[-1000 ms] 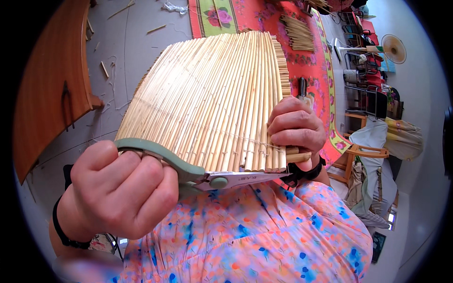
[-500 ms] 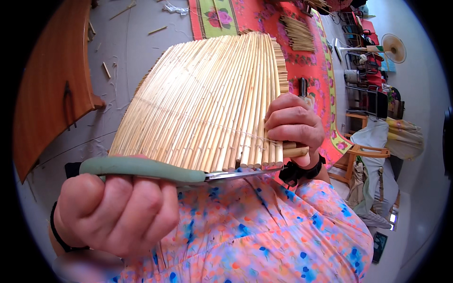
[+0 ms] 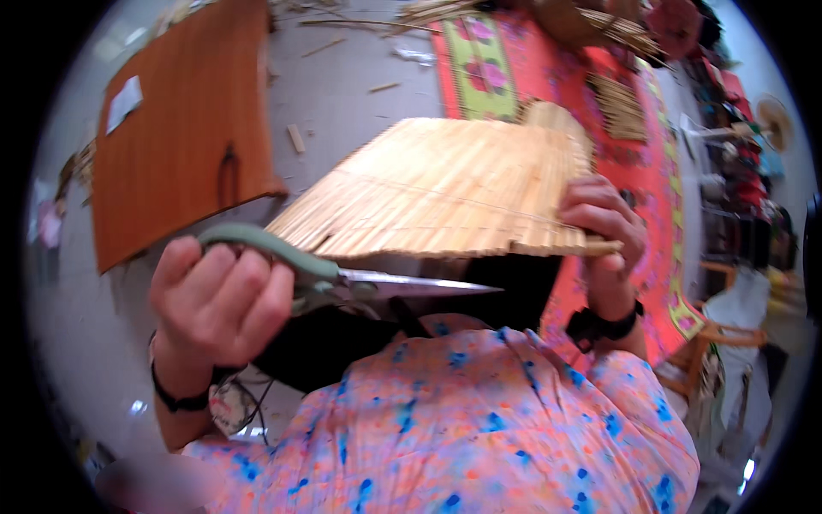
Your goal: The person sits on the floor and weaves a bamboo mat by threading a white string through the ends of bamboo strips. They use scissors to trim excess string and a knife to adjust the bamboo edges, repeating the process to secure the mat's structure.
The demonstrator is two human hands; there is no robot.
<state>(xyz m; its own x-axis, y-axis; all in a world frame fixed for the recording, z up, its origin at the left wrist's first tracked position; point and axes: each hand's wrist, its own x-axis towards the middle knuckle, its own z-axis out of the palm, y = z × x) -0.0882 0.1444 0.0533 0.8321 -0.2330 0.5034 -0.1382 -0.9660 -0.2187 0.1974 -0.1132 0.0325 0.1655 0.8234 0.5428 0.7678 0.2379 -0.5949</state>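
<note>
My left hand [image 3: 224, 300] is closed around the green handles of a pair of scissors [image 3: 411, 283]. Their steel blades point right, just below the near edge of a reed mat [image 3: 437, 180]. The mat is made of many thin straw-coloured stalks lying side by side, with fine thread lines running across them. At the mat's right edge my right hand [image 3: 604, 224] grips it, fingers on top and thumb below. A few stalk ends stick out by that thumb. Blades and mat edge look slightly apart.
A brown wooden table [image 3: 188, 128] stands at the left, with black pliers [image 3: 228, 176] and a white paper on it. Beyond the mat lies a red floral cloth [image 3: 616, 171] bearing a bundle of stalks [image 3: 618, 107]. Stalk scraps litter the grey floor. A fan [image 3: 774, 124] stands far right.
The view has shifted, showing more of the table. The mat is tilted flatter, and the scissors have come away from its near edge, their blades angled lower. Both hands keep their holds.
</note>
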